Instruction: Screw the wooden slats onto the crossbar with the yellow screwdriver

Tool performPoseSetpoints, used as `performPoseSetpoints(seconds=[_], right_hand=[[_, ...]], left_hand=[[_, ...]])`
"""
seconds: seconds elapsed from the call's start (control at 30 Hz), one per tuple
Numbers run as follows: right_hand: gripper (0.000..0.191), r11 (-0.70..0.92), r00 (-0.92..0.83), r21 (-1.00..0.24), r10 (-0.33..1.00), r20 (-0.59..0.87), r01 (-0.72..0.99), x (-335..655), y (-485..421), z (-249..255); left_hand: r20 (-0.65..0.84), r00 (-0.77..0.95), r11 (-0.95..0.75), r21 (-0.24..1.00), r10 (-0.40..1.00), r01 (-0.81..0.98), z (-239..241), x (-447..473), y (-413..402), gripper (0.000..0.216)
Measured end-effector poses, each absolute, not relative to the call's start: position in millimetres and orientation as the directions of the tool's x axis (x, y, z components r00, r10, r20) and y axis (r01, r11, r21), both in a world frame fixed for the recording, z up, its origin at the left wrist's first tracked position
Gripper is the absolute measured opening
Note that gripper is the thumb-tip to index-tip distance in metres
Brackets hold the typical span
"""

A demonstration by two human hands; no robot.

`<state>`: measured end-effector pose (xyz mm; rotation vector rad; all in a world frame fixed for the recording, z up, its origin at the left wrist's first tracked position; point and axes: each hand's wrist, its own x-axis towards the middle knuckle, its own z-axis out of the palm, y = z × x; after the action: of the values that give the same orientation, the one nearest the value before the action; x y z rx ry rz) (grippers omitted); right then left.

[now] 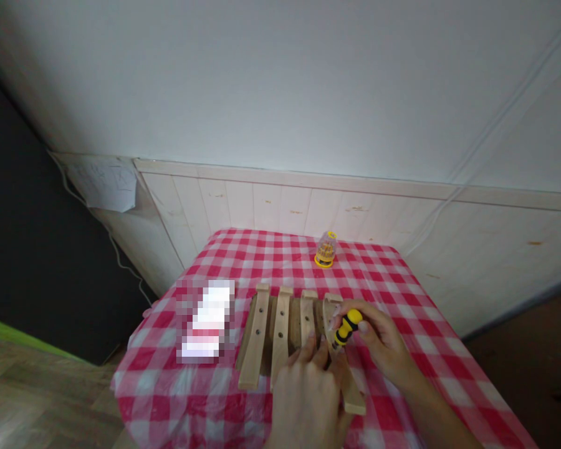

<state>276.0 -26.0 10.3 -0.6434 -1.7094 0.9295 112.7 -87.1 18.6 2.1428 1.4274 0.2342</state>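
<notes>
A yellow-and-black screwdriver is gripped in my right hand, tilted with its tip down on the rightmost wooden slat. My left hand lies across the right part of the wooden rack, its fingers bent over the slats close to the screwdriver tip and seeming to hold the rightmost slat. Several pale curved slats run over darker boards in this rack. Screw heads show on the left slat and the second slat. My left hand hides part of the right slats, and the screwdriver's tip is hard to make out.
A clear bit case with a yellow base stands at the back of the table. Left of the rack lies a white, blurred-out object. A red-and-white checked cloth covers the table, which meets a panelled wall.
</notes>
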Motion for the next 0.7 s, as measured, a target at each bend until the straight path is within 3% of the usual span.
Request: performPoseSetpoints(seconds=[0.33,0.7], right_hand=[[0.038,0.543,-0.429,-0.840,0.759,0.490,0.001,288.7,-24.3,10.2],[0.037,0.683,-0.267,-0.701,0.729,0.631,0.207,286.0,-22.2,3.4]], left_hand=[[-0.139,0.415,-0.281,0.544,0.899,0.791,17.9,112.0,-87.9,0.063],[-0.127,0.402,-0.265,0.569,0.907,0.779,18.5,111.7,-88.5,0.058]])
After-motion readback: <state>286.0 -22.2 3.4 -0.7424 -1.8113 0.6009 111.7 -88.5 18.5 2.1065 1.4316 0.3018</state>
